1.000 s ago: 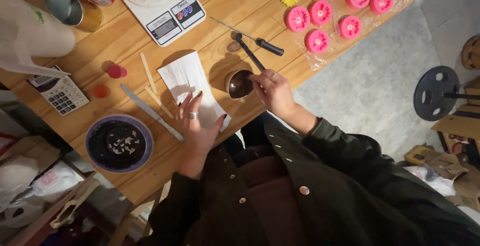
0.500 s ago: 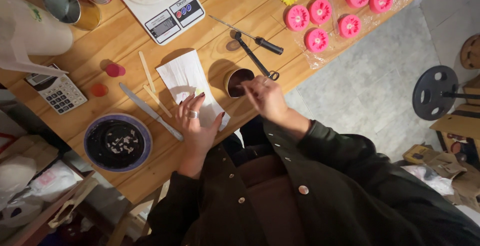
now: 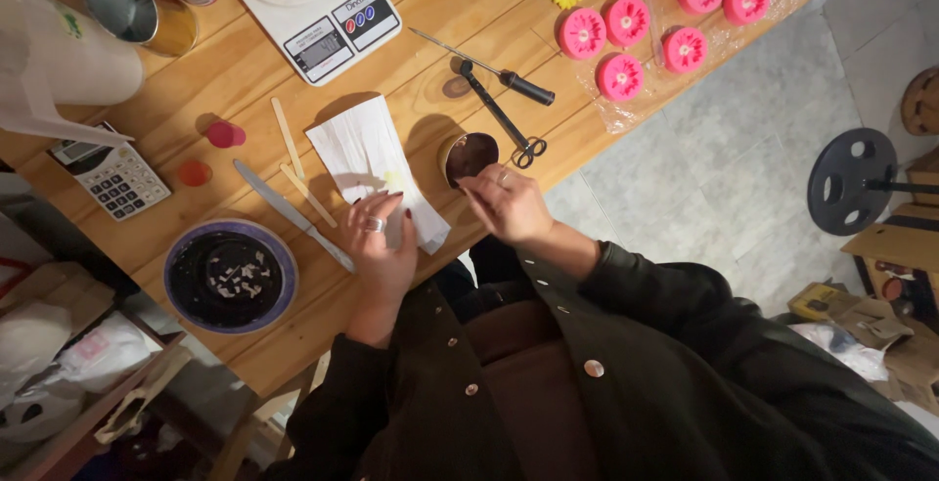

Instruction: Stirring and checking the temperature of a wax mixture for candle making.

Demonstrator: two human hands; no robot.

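My left hand point(image 3: 383, 246), with a ring on one finger, lies flat on the near end of a white paper sheet point(image 3: 364, 153) on the wooden table point(image 3: 245, 70). My right hand point(image 3: 509, 205) is just at the near rim of a small round metal tin point(image 3: 468, 155) with a dark inside. Its fingertips are pinched together, and I cannot see anything between them. Black scissors point(image 3: 501, 119) lie against the far side of the tin.
A flat knife point(image 3: 291, 213), wooden sticks point(image 3: 287, 136) and a dark bowl of white bits point(image 3: 230, 276) lie left of the paper. Farther off are a white scale point(image 3: 323, 12), a calculator point(image 3: 112, 176), a skewer tool point(image 3: 494, 70) and pink flower shapes point(image 3: 621, 75) on plastic film.
My right hand has drawn back from over the tin toward my body. The spread fingers of my left hand have closed together and settled on the paper.
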